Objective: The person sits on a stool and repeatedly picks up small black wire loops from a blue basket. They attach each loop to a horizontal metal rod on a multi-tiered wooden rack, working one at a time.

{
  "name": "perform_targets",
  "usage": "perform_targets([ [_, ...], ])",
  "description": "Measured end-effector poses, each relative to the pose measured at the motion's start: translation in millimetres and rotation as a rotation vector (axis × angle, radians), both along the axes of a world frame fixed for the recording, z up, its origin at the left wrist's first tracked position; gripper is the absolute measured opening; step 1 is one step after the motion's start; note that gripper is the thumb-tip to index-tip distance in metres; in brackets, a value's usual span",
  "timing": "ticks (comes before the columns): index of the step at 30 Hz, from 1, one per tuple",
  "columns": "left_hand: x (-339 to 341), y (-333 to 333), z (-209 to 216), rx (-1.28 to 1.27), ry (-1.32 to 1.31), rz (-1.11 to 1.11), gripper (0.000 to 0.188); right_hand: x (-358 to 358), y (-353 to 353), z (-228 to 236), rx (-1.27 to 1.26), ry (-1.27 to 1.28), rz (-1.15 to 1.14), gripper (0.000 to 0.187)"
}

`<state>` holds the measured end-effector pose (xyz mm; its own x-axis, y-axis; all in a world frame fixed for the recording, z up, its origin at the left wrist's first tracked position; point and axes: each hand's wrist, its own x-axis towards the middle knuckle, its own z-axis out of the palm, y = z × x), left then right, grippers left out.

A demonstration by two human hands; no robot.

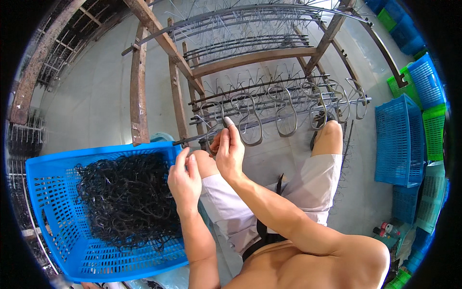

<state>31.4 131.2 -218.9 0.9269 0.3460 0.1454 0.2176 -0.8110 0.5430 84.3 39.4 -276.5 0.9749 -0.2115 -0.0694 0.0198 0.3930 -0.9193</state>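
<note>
One blue basket (pixel 130 269) nearest, black curled strips (pixel 127 200) heaped inside; left hand (pixel 186 187) by the basket's right side, fingers part-curled, grip cannot be told; right hand (pixel 230 153) farther right of basket, thumb and fingers together, any held piece hidden; grey looped frames (pixel 295 120) rowed beyond, right of basket; wooden rack (pixel 255 61) farthest past basket.

1. I see my left forearm (pixel 199 245) stretched forward, left hand (pixel 185 185) raised, thumb apart from index finger.
2. My right forearm (pixel 269 207) slants leftward, right hand (pixel 230 154) near the left, fingers bent.
</note>
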Motion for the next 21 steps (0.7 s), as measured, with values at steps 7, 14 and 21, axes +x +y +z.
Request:
perform_targets([
  [7,27,-16,9,-0.169,0.058,0.023,0.028,2,6,6,0.093,0.111,0.007,0.033],
  [14,38,-7,-7,-0.368,0.007,-0.007,0.024,4,16,-1,-0.019,0.102,-0.063,0.032],
  [21,42,3,-19,-0.459,-0.013,-0.040,0.022,4,25,7,-0.052,0.108,-0.146,0.031],
])
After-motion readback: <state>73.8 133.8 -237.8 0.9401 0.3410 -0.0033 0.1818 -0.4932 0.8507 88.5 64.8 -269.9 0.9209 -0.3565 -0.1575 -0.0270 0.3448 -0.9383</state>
